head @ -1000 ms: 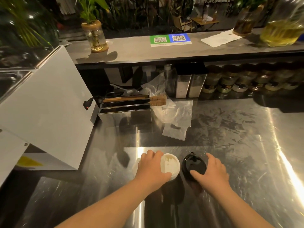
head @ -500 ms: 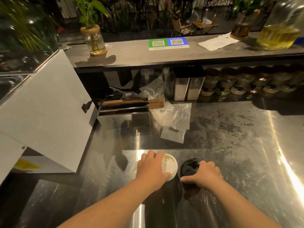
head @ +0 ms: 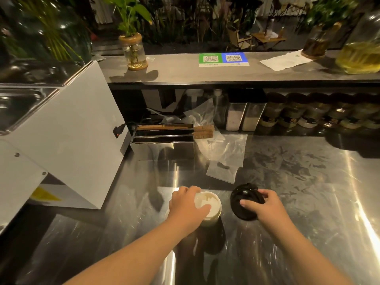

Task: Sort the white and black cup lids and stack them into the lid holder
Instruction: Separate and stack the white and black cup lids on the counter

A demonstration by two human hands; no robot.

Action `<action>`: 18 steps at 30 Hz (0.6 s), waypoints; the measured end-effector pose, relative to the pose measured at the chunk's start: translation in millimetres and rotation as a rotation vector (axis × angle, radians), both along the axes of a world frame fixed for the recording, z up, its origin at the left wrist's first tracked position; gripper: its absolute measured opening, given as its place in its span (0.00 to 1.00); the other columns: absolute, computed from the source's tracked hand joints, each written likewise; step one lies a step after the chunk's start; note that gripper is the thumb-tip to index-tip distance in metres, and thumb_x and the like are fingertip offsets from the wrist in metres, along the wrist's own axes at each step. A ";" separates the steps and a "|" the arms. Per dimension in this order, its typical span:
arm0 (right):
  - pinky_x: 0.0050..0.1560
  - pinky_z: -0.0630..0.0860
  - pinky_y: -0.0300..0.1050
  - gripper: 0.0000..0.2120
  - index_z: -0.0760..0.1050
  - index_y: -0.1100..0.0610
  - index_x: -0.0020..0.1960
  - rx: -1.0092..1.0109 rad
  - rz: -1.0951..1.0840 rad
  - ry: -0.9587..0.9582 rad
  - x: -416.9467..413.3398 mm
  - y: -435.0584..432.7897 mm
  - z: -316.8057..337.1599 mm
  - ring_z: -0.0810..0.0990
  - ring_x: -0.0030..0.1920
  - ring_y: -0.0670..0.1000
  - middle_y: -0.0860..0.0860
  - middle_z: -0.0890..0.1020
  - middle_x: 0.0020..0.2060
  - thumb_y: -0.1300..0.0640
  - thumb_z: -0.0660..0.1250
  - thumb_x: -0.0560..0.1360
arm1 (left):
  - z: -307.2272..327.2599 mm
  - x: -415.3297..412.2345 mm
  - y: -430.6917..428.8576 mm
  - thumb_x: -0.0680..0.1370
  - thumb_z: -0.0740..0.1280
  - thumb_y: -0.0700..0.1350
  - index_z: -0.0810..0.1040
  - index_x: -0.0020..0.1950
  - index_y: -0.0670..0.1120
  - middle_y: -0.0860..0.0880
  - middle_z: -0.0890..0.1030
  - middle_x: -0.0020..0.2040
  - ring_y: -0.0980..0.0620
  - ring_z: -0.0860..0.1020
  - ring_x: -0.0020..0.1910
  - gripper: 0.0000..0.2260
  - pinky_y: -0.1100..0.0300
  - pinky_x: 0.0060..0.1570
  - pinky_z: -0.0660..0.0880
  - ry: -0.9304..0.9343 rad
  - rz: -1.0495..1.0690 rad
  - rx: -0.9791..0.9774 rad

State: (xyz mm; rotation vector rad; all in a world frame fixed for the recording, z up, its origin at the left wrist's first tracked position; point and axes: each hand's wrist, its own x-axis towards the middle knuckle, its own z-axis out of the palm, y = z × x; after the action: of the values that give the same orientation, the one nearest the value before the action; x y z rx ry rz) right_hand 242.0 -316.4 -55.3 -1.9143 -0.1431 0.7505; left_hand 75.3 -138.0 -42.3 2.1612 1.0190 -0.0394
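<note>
Scratched stainless-steel counter (head: 298, 182). Left hand (head: 188, 210) clasping round white plastic lid (head: 207, 204); right hand (head: 267, 208) gripping round black plastic lid (head: 242, 202), tilted. Steel lid holder (head: 162, 145) behind, well apart.

Café counter (head: 287, 182), payment QR codes (head: 223, 59).

One head view only, looking forward and down; close above both grips on the desk (head: 287, 182); shelf (head: 226, 73) beyond them.

Near the front of the steel counter (head: 298, 182), the left hand (head: 188, 208) grips a white lid (head: 209, 204). Just right of it, the right hand (head: 265, 206) holds a tilted black lid (head: 244, 202). Farther back stands the metal lid holder (head: 163, 140).
</note>
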 end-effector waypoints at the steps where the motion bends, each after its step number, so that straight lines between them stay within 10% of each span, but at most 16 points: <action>1: 0.54 0.81 0.53 0.33 0.71 0.55 0.67 0.055 0.003 0.014 -0.6 4.7 6.9 0.84 0.54 0.54 0.55 0.82 0.58 0.57 0.84 0.67 | 1.3 -0.7 0.4 0.78 0.72 0.60 0.73 0.72 0.59 0.54 0.71 0.67 0.48 0.69 0.71 0.24 0.48 0.74 0.72 -0.062 0.039 -0.039; 9: 0.46 0.82 0.50 0.31 0.76 0.59 0.63 0.372 0.213 0.182 -36.2 60.7 74.3 0.89 0.48 0.56 0.55 0.89 0.47 0.56 0.80 0.62 | 39.4 -15.9 6.3 0.75 0.77 0.51 0.79 0.67 0.48 0.48 0.85 0.62 0.53 0.83 0.62 0.22 0.64 0.56 0.79 -0.513 0.207 -0.702; 13: 0.57 0.84 0.58 0.32 0.76 0.57 0.64 0.418 0.372 0.213 -53.3 89.9 95.6 0.88 0.53 0.56 0.54 0.88 0.53 0.53 0.82 0.62 | 63.5 -39.3 21.9 0.73 0.77 0.46 0.79 0.66 0.47 0.43 0.86 0.61 0.40 0.85 0.62 0.22 0.39 0.68 0.80 -0.622 0.333 -0.763; 18: 0.55 0.82 0.57 0.23 0.77 0.58 0.63 0.530 0.497 0.254 -74.0 139.9 133.1 0.87 0.55 0.59 0.59 0.86 0.56 0.57 0.78 0.70 | 118.6 -70.9 51.1 0.76 0.74 0.40 0.78 0.66 0.42 0.39 0.87 0.57 0.45 0.89 0.50 0.19 0.52 0.50 0.87 -0.824 0.451 -0.677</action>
State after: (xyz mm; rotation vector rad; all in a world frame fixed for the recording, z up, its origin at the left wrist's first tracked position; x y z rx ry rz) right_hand 167.9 -176.5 77.8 -1.2728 -0.6107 1.1465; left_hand 4.3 -86.9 76.3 1.1170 0.7991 0.5855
